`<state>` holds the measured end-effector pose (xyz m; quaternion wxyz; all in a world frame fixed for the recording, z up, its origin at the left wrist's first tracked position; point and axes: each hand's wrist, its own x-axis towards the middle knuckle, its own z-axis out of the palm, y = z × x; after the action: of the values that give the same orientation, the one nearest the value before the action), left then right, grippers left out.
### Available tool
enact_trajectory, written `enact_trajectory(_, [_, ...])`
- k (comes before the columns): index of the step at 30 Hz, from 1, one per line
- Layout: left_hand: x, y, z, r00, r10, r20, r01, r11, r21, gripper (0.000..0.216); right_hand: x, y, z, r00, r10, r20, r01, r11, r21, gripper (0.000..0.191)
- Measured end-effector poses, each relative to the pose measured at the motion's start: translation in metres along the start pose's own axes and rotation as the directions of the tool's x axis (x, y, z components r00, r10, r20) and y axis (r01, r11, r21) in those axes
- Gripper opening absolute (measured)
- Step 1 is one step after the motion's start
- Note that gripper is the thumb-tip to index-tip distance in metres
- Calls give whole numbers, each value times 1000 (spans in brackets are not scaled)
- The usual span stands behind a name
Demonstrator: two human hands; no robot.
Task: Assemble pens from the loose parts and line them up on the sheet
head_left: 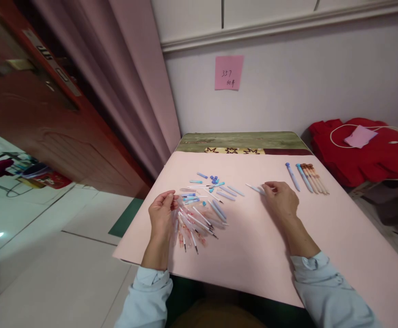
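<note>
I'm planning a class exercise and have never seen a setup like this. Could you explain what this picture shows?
There is no machine here, just a person's bare left hand and right hand, with light blue sleeves. The one picture comes from a camera worn on the head, looking forward and down.

Ahead is a table with a pale pink cover. Loose on it, towards the left, lie white refills with dark tips, pale blue barrels and small dark blue pieces. Whole-looking pens lie near the right edge.

The right hand pinches a slim pen part, its white end pointing left. The left hand is beside the loose parts; whether it holds anything is too small to tell.
</note>
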<state>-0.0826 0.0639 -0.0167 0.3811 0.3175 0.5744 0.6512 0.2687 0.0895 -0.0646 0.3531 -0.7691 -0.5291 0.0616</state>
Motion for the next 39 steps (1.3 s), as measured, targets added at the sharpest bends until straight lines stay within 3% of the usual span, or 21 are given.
enact_trajectory(5, [1, 1, 0, 1000, 19, 0, -19, 1000, -2, 35, 0, 5, 6, 977, -94, 191, 123, 981, -148, 30])
enact_trajectory(13, [-3, 1, 5, 999, 19, 30, -19, 1000, 16, 34, -3, -2, 4, 983, -135, 128, 156, 973, -170, 23])
enact_trajectory(19, [-5, 5, 8, 999, 19, 37, -22, 998, 59, 34, -4, -1, 6, 962, -129, 241, 182, 961, -211, 22])
enact_trajectory(23, [-8, 4, 9, 999, 20, 45, -23, 998, 59, 36, -4, -1, 6, 961, -134, 243, 189, 957, -218, 26])
enact_trajectory(26, [0, 2, 10, 998, 38, 48, -42, 996, 81, 35, -5, -2, 6, 965, -127, 231, 178, 960, -216, 30])
enact_trajectory(29, [26, 2, 11, 988, 108, 105, -128, 971, 203, 30, -6, -3, 5, 972, -128, 196, 169, 963, -208, 32])
enact_trajectory(32, [62, 4, 17, 943, 244, 225, -320, 845, 428, 21, -7, -4, 5, 980, -131, 152, 158, 970, -184, 32])
enact_trajectory(34, [83, 3, 23, 891, 294, 346, -451, 667, 593, 17, -7, -4, 5, 983, -145, 113, 161, 974, -156, 31])
enact_trajectory(36, [97, -2, 33, 846, 269, 461, -530, 515, 674, 15, -8, -5, 7, 984, -164, 66, 171, 978, -121, 30])
enact_trajectory(39, [105, -15, 49, 812, 196, 550, -575, 431, 695, 12, -8, -5, 9, 983, -185, 16, 186, 980, -70, 28])
